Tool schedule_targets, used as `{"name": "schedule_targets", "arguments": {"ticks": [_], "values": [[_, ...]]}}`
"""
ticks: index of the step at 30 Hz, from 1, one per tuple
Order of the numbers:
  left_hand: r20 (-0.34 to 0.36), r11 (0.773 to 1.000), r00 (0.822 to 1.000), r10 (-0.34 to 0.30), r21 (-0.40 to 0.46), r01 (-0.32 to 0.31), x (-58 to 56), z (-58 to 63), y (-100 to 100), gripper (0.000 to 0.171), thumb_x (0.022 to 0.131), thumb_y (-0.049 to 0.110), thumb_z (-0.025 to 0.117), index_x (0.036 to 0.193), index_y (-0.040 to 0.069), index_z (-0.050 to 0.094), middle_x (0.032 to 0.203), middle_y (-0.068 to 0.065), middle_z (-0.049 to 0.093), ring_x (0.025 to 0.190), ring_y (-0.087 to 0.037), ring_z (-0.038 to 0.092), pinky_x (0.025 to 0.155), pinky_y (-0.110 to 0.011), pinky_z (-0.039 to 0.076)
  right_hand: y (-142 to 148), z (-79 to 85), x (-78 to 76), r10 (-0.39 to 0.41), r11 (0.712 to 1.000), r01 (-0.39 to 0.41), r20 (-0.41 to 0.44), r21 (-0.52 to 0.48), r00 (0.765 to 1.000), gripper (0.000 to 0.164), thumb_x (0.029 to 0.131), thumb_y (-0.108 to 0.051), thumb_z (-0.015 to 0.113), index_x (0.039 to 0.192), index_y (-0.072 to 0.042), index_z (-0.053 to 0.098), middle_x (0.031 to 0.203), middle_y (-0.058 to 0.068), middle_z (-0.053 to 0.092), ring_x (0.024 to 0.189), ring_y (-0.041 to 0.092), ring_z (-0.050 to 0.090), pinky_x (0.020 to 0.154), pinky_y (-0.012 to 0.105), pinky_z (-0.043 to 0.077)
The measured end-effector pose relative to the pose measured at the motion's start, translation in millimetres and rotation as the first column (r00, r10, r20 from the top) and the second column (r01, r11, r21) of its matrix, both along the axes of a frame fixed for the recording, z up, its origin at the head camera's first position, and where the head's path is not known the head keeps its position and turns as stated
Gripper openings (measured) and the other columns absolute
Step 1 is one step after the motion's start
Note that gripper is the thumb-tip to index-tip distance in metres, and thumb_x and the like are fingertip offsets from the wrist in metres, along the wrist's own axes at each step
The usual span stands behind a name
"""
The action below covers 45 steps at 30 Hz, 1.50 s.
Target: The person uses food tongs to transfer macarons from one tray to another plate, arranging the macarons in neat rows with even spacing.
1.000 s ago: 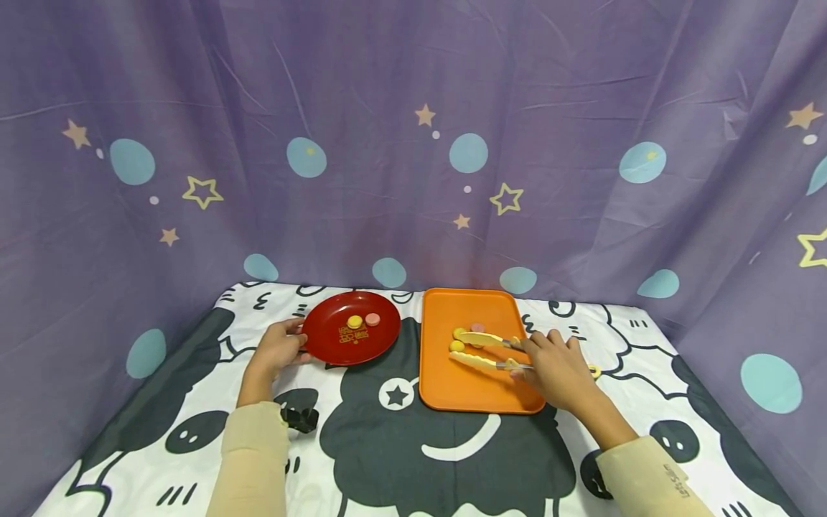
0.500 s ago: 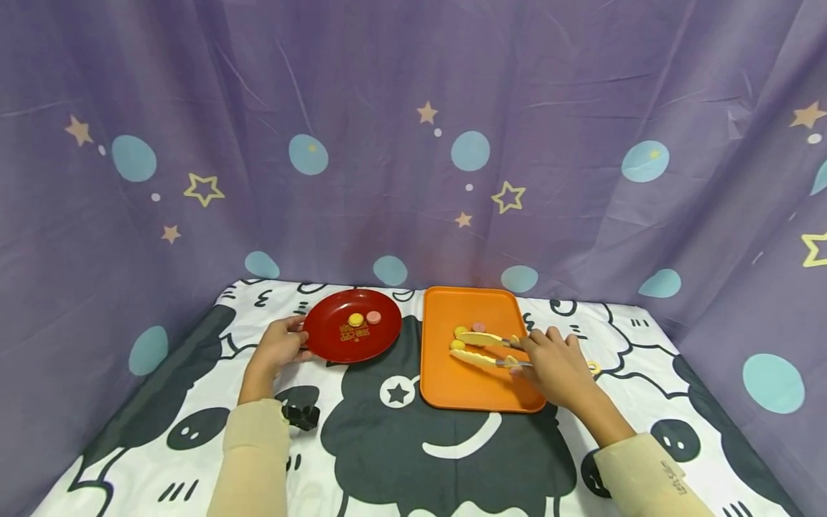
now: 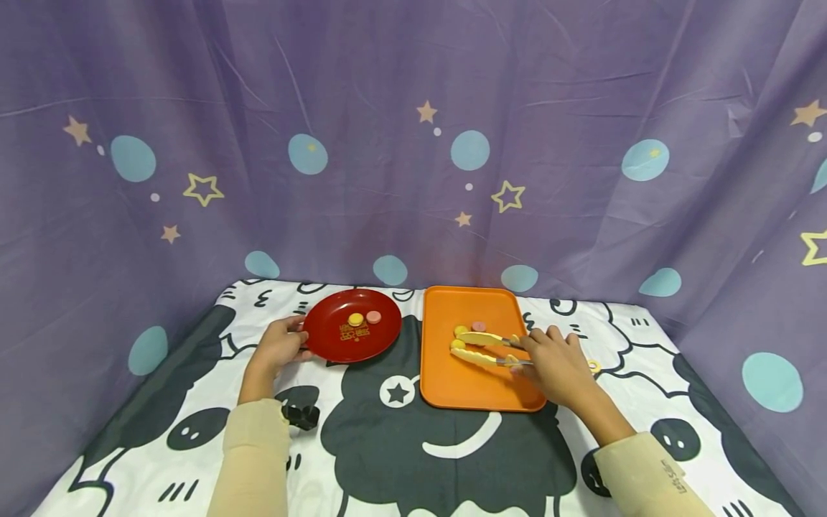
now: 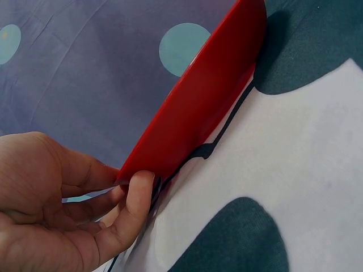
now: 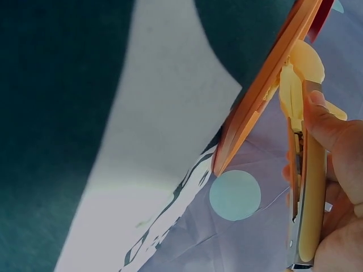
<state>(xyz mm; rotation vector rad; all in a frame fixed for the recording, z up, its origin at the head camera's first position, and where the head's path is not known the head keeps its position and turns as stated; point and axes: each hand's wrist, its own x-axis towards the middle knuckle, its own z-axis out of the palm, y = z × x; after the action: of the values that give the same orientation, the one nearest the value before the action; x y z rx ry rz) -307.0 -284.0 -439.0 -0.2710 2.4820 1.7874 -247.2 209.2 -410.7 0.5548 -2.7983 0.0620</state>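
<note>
In the head view, my left hand (image 3: 279, 347) pinches the left rim of a round red plate (image 3: 328, 345) between thumb and fingers. Two small round pieces, one yellow (image 3: 355, 319) and one pink (image 3: 373, 317), lie on it; their kind is unclear. My right hand (image 3: 557, 365) holds tongs (image 5: 311, 170) with pale yellow ends, thumb on one arm and fingers round the other. The tongs' spread tips reach over an orange tray (image 3: 474, 395), on either side of a yellow piece (image 3: 457, 345). Beside it lie another yellow piece (image 3: 461, 330) and a pink one (image 3: 478, 327).
A black-and-white cartoon-print cloth (image 3: 452, 477) covers the table. Behind it hangs a purple curtain (image 3: 388, 86) with stars and blue spots. The plate stands left of the tray, with a narrow gap between them. A small black object (image 3: 301, 417) sits at my left wrist.
</note>
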Motion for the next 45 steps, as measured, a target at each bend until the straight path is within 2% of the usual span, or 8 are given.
{"name": "schedule_targets", "arguments": {"ticks": [9, 18, 24, 31, 39, 45], "values": [[-0.002, 1.000, 1.000, -0.002, 0.005, 0.002, 0.2, 1.1, 1, 0.055, 0.103, -0.002, 0.043, 0.157, -0.005, 0.032, 0.142, -0.026, 0.043, 0.087, -0.018, 0.065, 0.072, -0.031, 0.063, 1, -1.2, -1.4, -0.017, 1.000, 0.017, 0.002, 0.000, 1.000, 0.057, 0.084, -0.044, 0.083, 0.126, -0.007, 0.071, 0.111, 0.009, 0.068, 0.092, 0.029, 0.049, 0.068, 0.040, 0.033], [0.011, 1.000, 1.000, 0.012, -0.011, -0.012, 0.5, -0.9, 0, 0.055, 0.102, -0.002, 0.043, 0.157, -0.003, 0.033, 0.142, -0.025, 0.044, 0.086, -0.018, 0.065, 0.072, -0.031, 0.063, 0, 2.0, -2.3, -0.007, 1.000, 0.007, -0.024, 0.004, 1.000, 0.056, 0.084, -0.044, 0.082, 0.124, -0.007, 0.071, 0.107, 0.007, 0.066, 0.090, 0.028, 0.048, 0.067, 0.040, 0.034], [0.006, 1.000, 1.000, 0.008, -0.010, -0.007, 0.4, -0.5, -1, 0.056, 0.102, -0.002, 0.043, 0.157, -0.004, 0.032, 0.142, -0.026, 0.043, 0.084, -0.018, 0.065, 0.071, -0.031, 0.063, -3, 7.1, -3.5, -0.005, 1.000, 0.005, -0.036, 0.004, 0.999, 0.056, 0.086, -0.044, 0.081, 0.126, -0.007, 0.070, 0.112, 0.009, 0.066, 0.093, 0.030, 0.049, 0.068, 0.041, 0.034], [-0.008, 1.000, 1.000, 0.007, -0.022, -0.007, 0.9, 0.2, -1, 0.055, 0.102, -0.002, 0.044, 0.156, -0.005, 0.034, 0.138, -0.025, 0.045, 0.079, -0.014, 0.064, 0.068, -0.029, 0.062, -10, 14.8, -7.1, 0.021, 1.000, -0.022, -0.067, -0.014, 0.998, 0.053, 0.086, -0.044, 0.080, 0.125, -0.008, 0.070, 0.107, 0.006, 0.065, 0.091, 0.028, 0.048, 0.067, 0.040, 0.032], [-0.007, 1.000, 1.000, 0.007, -0.028, -0.008, 1.6, -0.2, -1, 0.055, 0.102, -0.002, 0.044, 0.156, -0.004, 0.034, 0.137, -0.024, 0.045, 0.079, -0.014, 0.064, 0.068, -0.028, 0.062, -22, 24.9, -11.0, 0.037, 0.999, -0.039, -0.082, -0.018, 0.996, 0.055, 0.087, -0.045, 0.079, 0.128, -0.009, 0.069, 0.115, 0.006, 0.066, 0.097, 0.030, 0.051, 0.070, 0.042, 0.036], [-0.005, 1.000, 1.000, 0.004, -0.011, -0.004, 1.5, 0.7, 0, 0.056, 0.102, -0.002, 0.044, 0.157, -0.004, 0.033, 0.139, -0.025, 0.044, 0.081, -0.015, 0.065, 0.069, -0.030, 0.063, -31, 31.9, -13.5, 0.058, 0.998, -0.061, -0.092, -0.032, 0.994, 0.056, 0.088, -0.047, 0.077, 0.129, -0.011, 0.068, 0.117, 0.004, 0.067, 0.092, 0.027, 0.047, 0.068, 0.040, 0.033]]}}
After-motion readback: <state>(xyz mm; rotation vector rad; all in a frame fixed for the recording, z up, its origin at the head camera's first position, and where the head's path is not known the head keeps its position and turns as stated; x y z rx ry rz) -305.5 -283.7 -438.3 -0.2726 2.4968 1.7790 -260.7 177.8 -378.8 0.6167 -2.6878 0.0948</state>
